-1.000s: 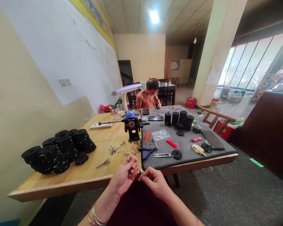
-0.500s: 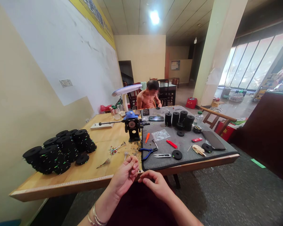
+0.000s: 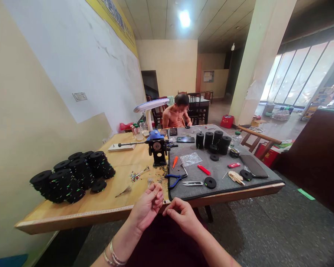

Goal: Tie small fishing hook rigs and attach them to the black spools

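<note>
Left hand (image 3: 147, 205) and right hand (image 3: 182, 215) sit at the near edge of the long wooden table (image 3: 72, 213), fingertips pinched together on something too small to make out between them. Versus 0.5 s ago: hands barely shifted, same pinch. Blue-handled pliers (image 3: 174, 180) lie just beyond on the grey felt mat (image 3: 225, 178), unmoved.

No lettering here can be read with certainty. The yellow banner (image 3: 111, 18) high on the left wall carries blue characters, too slanted and blurred to make out. The notice board (image 3: 208, 76) on the far wall and the red box (image 3: 227, 121) by the pillar show only illegible marks.
</note>
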Demonstrator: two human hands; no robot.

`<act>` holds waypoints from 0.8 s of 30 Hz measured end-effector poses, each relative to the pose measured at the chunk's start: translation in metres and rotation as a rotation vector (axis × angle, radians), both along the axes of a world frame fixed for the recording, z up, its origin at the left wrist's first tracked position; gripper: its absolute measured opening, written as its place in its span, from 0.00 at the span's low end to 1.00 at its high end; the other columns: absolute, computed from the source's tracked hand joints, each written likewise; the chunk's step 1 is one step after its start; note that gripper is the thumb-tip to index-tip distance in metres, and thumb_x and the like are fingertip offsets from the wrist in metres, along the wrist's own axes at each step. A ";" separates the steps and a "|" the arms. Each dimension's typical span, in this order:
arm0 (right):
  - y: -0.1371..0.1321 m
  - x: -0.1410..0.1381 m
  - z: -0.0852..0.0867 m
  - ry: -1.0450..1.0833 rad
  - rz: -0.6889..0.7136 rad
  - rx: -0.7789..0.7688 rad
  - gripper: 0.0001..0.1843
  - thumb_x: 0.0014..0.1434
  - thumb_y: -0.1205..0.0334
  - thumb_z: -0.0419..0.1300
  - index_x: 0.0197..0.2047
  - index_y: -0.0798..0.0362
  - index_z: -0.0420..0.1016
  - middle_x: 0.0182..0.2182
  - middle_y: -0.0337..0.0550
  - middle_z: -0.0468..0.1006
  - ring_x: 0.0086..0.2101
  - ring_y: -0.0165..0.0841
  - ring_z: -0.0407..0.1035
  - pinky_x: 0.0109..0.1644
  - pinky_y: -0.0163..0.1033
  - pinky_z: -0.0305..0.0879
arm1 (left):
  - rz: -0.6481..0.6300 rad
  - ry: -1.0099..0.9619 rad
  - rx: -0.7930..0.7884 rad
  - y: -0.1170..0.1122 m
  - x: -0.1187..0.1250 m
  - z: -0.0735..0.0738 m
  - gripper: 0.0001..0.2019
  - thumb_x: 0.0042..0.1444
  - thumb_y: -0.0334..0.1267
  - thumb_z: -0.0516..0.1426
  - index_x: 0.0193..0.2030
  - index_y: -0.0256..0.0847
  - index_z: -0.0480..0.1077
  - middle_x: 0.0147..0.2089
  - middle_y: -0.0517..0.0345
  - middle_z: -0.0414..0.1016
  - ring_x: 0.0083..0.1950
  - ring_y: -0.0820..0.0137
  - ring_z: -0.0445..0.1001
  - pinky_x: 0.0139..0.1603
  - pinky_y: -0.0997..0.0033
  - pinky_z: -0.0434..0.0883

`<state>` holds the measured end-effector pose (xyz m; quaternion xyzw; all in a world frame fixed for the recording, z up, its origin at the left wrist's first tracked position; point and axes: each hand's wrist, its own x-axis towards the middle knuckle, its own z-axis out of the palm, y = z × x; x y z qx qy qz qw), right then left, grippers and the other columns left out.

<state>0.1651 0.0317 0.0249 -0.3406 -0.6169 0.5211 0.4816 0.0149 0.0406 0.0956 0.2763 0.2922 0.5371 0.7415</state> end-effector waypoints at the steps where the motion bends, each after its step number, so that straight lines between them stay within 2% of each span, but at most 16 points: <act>1: 0.000 0.001 -0.004 -0.019 -0.012 0.000 0.11 0.56 0.56 0.62 0.28 0.54 0.75 0.29 0.42 0.81 0.32 0.33 0.73 0.40 0.37 0.66 | 0.002 -0.003 0.003 0.000 0.000 0.001 0.15 0.46 0.37 0.68 0.28 0.37 0.65 0.21 0.68 0.61 0.20 0.83 0.56 0.21 0.85 0.56; 6: -0.001 0.005 -0.018 -0.061 -0.029 -0.003 0.10 0.56 0.57 0.62 0.29 0.55 0.77 0.29 0.43 0.82 0.32 0.34 0.73 0.41 0.38 0.66 | -0.007 0.007 -0.005 0.001 0.000 0.002 0.14 0.48 0.37 0.67 0.27 0.37 0.64 0.21 0.68 0.59 0.19 0.84 0.55 0.18 0.86 0.51; 10: -0.001 0.007 -0.009 -0.059 0.012 -0.005 0.11 0.56 0.54 0.62 0.33 0.55 0.78 0.32 0.44 0.82 0.35 0.36 0.74 0.43 0.40 0.67 | -0.012 0.007 -0.004 0.000 0.002 0.002 0.14 0.49 0.37 0.67 0.28 0.37 0.64 0.22 0.68 0.59 0.19 0.83 0.55 0.19 0.85 0.52; 14: 0.002 0.002 0.002 0.077 0.056 -0.048 0.14 0.54 0.51 0.64 0.36 0.54 0.75 0.33 0.44 0.81 0.37 0.37 0.75 0.44 0.41 0.68 | -0.017 0.004 -0.022 0.000 0.003 0.002 0.15 0.46 0.37 0.68 0.28 0.37 0.64 0.21 0.68 0.60 0.19 0.84 0.55 0.19 0.85 0.52; 20: 0.008 -0.008 0.003 0.105 0.015 -0.059 0.16 0.53 0.47 0.64 0.30 0.53 0.72 0.29 0.39 0.78 0.33 0.34 0.72 0.41 0.39 0.68 | -0.009 0.004 -0.034 0.000 0.003 -0.002 0.15 0.47 0.37 0.68 0.29 0.37 0.65 0.22 0.68 0.60 0.19 0.84 0.56 0.20 0.85 0.53; 24: 0.006 -0.007 0.005 0.118 0.029 -0.041 0.16 0.53 0.49 0.64 0.28 0.54 0.70 0.26 0.38 0.77 0.30 0.33 0.72 0.39 0.37 0.67 | -0.010 0.010 -0.032 0.000 0.001 -0.002 0.15 0.47 0.38 0.68 0.28 0.37 0.64 0.21 0.69 0.59 0.19 0.84 0.56 0.20 0.85 0.54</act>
